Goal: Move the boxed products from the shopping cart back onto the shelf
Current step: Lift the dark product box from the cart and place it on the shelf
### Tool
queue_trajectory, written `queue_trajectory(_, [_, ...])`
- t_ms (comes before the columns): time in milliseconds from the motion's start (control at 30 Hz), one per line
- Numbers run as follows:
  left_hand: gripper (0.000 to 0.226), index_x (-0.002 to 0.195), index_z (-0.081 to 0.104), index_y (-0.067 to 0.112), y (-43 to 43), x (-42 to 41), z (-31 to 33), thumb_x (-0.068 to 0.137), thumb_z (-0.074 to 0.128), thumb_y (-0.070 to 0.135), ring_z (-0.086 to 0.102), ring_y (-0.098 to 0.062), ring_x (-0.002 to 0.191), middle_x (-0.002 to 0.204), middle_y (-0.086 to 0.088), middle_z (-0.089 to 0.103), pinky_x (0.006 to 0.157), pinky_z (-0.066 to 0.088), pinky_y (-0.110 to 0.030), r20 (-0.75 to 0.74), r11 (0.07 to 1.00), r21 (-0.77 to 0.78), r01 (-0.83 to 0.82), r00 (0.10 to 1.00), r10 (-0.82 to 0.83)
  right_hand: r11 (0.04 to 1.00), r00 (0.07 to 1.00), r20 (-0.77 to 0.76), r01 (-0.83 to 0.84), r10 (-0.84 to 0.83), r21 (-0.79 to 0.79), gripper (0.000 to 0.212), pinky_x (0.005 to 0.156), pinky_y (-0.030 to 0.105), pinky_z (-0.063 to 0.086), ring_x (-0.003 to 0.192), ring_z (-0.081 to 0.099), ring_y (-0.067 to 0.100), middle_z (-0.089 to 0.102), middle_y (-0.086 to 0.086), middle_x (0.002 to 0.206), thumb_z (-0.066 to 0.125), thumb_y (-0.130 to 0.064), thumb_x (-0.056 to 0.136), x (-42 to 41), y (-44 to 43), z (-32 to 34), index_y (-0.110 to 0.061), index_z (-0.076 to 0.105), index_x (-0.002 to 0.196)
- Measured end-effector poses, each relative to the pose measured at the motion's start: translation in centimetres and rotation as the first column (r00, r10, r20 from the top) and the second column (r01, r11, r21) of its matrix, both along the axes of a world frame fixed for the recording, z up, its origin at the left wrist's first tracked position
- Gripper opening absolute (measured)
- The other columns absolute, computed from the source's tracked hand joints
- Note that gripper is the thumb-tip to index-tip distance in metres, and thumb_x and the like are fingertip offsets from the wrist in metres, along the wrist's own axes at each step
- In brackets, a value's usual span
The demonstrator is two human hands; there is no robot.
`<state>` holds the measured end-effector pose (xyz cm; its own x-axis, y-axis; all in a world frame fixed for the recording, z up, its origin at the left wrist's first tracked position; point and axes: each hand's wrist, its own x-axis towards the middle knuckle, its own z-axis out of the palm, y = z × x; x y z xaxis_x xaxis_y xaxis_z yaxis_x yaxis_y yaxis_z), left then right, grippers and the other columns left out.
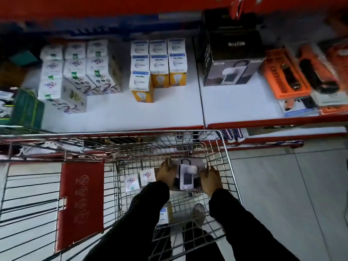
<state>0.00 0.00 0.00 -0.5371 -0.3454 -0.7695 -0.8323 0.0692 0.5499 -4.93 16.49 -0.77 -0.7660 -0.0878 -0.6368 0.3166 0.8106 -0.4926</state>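
Inside the wire shopping cart lies a dark lantern box with a white lamp pictured on it. My left hand grips its left side and my right hand grips its right side. Two small white boxes rest in the cart just left of it, and a yellow bulb box lies nearer to me under my left arm. On the white shelf above the cart stands a matching lantern box, with another stacked on it.
White-and-yellow bulb boxes and stacked white boxes fill the shelf's left and middle. Orange blister packs lie at the right. A second cart with a red flap stands at my left. Grey floor tiles are at the right.
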Motion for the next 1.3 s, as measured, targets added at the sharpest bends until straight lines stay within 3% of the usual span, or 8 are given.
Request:
queue_trajectory(100, [0.036,0.128,0.051,0.018,0.1,-1.2,-0.9,0.098,0.047,0.037,0.055,-0.025,0.12,0.137,-0.004,0.055,0.108,0.045,-0.043,0.054,0.992,0.102,-0.079,0.996,0.073,0.989,0.992,0.037,0.121,-0.119,-0.08,0.032,0.078,0.03,0.045,0.103,0.064,0.035,0.068,0.021,0.113,0.045,-0.023,0.098,-0.6,-0.4,-1.1,-0.002,0.063,0.114])
queue_trajectory(233, [0.04,0.13,0.054,0.015,-0.1,-1.0,-0.2,0.096,0.051,0.037,0.055,-0.032,0.117,0.131,-0.011,0.057,0.099,0.046,-0.038,0.066,0.961,0.147,-0.234,0.972,0.227,0.967,0.984,0.032,0.18,-0.177,-0.178,0.03,0.078,0.03,0.047,0.098,0.066,0.028,0.071,0.015,0.112,0.047,-0.023,0.099,-0.6,-0.5,-0.1,-0.006,0.066,0.114])
queue_trajectory(400, [0.028,0.121,0.055,0.013,-0.4,0.6,3.1,0.099,0.052,0.029,0.055,-0.027,0.112,0.133,-0.013,0.059,0.1,0.044,-0.038,-0.002,0.898,0.134,-0.42,0.906,0.424,0.959,0.981,-0.02,0.183,-0.192,-0.217,0.047,0.07,0.028,0.047,0.091,0.064,0.018,0.068,0.005,0.107,0.045,-0.057,0.092,1.0,-0.6,2.9,-0.019,0.066,0.111])
queue_trajectory(600, [0.043,0.097,0.057,0.024,-0.9,2.1,7.9,0.081,0.062,0.063,0.061,-0.025,0.095,0.102,-0.005,0.063,0.09,0.053,-0.042,-0.101,0.814,0.167,-0.556,0.812,0.575,0.898,0.935,-0.066,0.312,-0.348,-0.31,0.049,0.068,0.025,0.044,0.095,0.06,0.017,0.059,0.005,0.116,0.047,-0.062,0.092,1.7,-0.7,8.8,-0.019,0.065,0.108])
queue_trajectory(767, [0.062,0.093,0.064,0.02,-1.2,2.5,12.9,0.063,0.068,0.075,0.063,-0.022,0.084,0.101,-0.008,0.071,0.089,0.054,-0.046,-0.189,0.862,0.085,-0.5,0.841,0.507,0.818,0.87,-0.112,0.398,-0.48,-0.415,0.047,0.07,0.026,0.043,0.093,0.059,0.017,0.062,0.001,0.106,0.059,-0.058,0.088,1.3,-0.3,13.5,-0.015,0.058,0.107])
queue_trajectory(900, [0.047,0.101,0.069,0.017,-1.2,2.2,16.4,0.074,0.074,0.055,0.063,-0.011,0.08,0.102,-0.002,0.072,0.073,0.054,-0.029,-0.33,0.896,0.009,-0.445,0.844,0.423,0.797,0.843,-0.209,0.345,-0.495,-0.496,0.035,0.066,0.022,0.042,0.081,0.057,0.011,0.061,-0.003,0.09,0.063,-0.046,0.09,0.5,0.1,16.4,-0.013,0.055,0.094])
queue_trajectory(1133, [0.051,0.097,0.076,0.03,0.3,-1.8,21.3,0.062,0.072,0.066,0.073,-0.017,0.089,0.092,0.004,0.077,0.087,0.06,-0.044,-0.481,0.906,-0.025,-0.423,0.799,0.36,0.75,0.737,-0.364,0.283,-0.569,-0.598,0.016,0.068,0.008,0.039,0.079,0.055,0.0,0.06,-0.006,0.089,0.061,-0.025,0.09,-3.0,1.2,21.0,-0.011,0.055,0.094])
queue_trajectory(1300, [0.048,0.113,0.071,0.036,2.4,-7.3,23.2,0.074,0.065,0.064,0.071,-0.017,0.092,0.093,0.007,0.074,0.088,0.059,-0.038,-0.561,0.94,-0.112,-0.321,0.801,0.207,0.755,0.708,-0.412,0.261,-0.573,-0.602,0.013,0.077,0.027,0.043,0.089,0.058,0.017,0.064,0.004,0.1,0.058,-0.026,0.09,-8.4,3.3,21.8,-0.013,0.057,0.095])
